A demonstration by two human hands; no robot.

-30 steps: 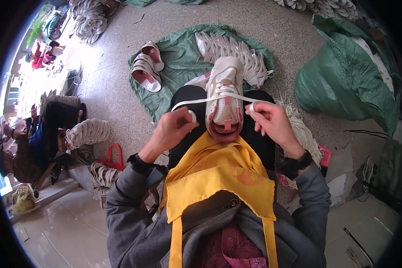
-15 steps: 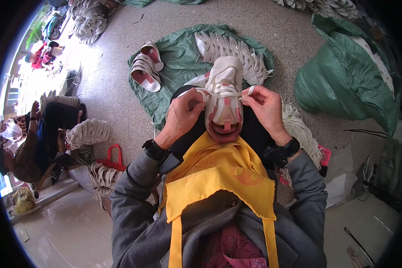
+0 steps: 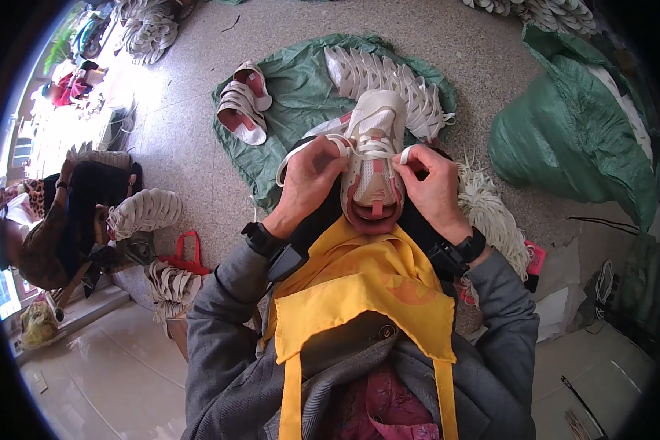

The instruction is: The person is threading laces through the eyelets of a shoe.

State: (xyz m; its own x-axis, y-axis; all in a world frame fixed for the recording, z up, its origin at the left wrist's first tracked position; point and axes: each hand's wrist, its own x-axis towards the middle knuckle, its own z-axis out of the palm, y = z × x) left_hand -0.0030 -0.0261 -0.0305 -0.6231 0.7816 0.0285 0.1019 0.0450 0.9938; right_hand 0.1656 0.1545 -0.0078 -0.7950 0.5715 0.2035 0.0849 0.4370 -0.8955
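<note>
A white sneaker (image 3: pixel 376 172) with beige and pink parts rests on my lap, its toe pointing away from me and its heel against the yellow apron (image 3: pixel 363 323). My left hand (image 3: pixel 309 177) pinches a white shoelace (image 3: pixel 295 155) at the shoe's left side, and a loop of it hangs past my fingers. On the right side my right hand (image 3: pixel 433 182) is closed on the other part of the lace, close to the eyelets. The lace crosses the tongue between both hands.
Beyond my knees a green sheet (image 3: pixel 293 81) carries a pair of shoes (image 3: pixel 243 104) and a row of white shoe uppers (image 3: pixel 389 77). A bundle of white laces (image 3: pixel 489 209) lies right. A large green sack (image 3: pixel 572 132) stands farther right. At left a person (image 3: pixel 66 220) sits near more uppers (image 3: pixel 145 213).
Both hands have drawn closer to the shoe with the lace. The left hand's loop now shows more to its left. The whole view has shifted slightly.
</note>
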